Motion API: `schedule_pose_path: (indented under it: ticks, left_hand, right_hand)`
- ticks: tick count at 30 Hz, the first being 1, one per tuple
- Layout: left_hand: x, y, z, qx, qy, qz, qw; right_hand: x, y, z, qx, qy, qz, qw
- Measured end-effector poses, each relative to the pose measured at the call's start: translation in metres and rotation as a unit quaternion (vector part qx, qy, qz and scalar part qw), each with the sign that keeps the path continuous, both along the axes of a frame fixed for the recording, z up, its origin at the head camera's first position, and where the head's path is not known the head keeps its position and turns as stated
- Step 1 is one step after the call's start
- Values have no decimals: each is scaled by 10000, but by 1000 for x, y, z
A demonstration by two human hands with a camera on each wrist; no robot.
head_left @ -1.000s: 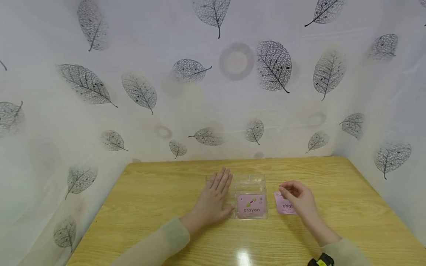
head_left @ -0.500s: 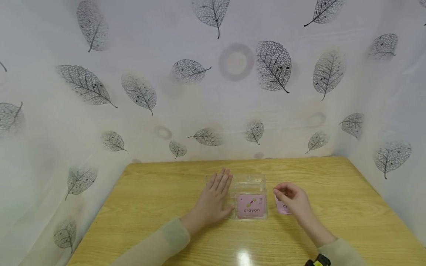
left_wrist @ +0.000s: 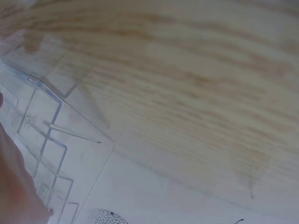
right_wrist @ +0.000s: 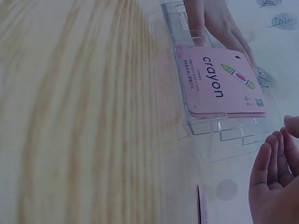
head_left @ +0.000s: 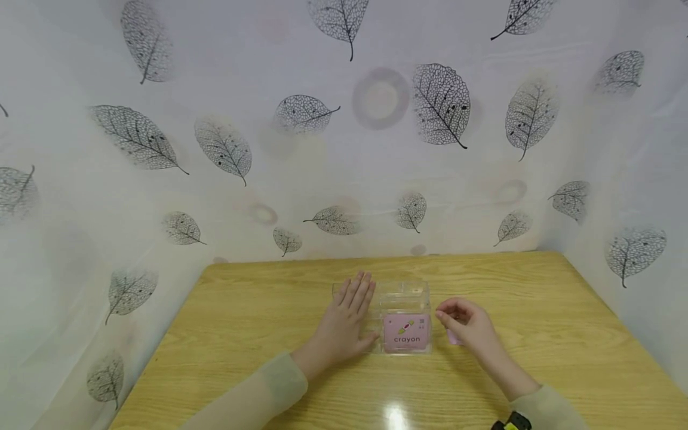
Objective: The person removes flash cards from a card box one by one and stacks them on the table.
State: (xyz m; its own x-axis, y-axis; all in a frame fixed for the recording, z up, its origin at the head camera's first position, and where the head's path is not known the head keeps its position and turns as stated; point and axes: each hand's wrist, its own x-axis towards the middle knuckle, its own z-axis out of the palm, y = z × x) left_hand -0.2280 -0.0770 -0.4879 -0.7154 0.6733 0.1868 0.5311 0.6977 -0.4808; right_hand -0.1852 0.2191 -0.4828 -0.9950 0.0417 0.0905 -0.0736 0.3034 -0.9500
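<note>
Lying, apparently, beneath the right hand (head_left: 473,325): a pink card (head_left: 454,338).

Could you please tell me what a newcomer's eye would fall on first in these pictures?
Probably the pink crayon card at the front right of the clear rack. Next, perhaps, the dark leaf prints across the pale backdrop beyond the table, then the left hand over the rack's left part.

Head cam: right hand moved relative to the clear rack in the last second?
Yes, the right hand shifted left, nearer the clear rack.
</note>
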Motion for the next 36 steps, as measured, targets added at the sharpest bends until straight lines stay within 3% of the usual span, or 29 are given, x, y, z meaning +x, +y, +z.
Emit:
schedule_pose_path:
  ticks: [16,26,36]
  left_hand:
    - [1,1,4,-75,-144,63,9998]
    - [0,0,0,-1,-94,44,9999]
    - [-2,-1,-2,110,-64,-14,9999]
  right_hand:
    - [2,-8,1,-1,-262,138,9996]
    - [0,-11,-4,238,45,87,9997]
    - [-1,-13,-4,289,53,142,9995]
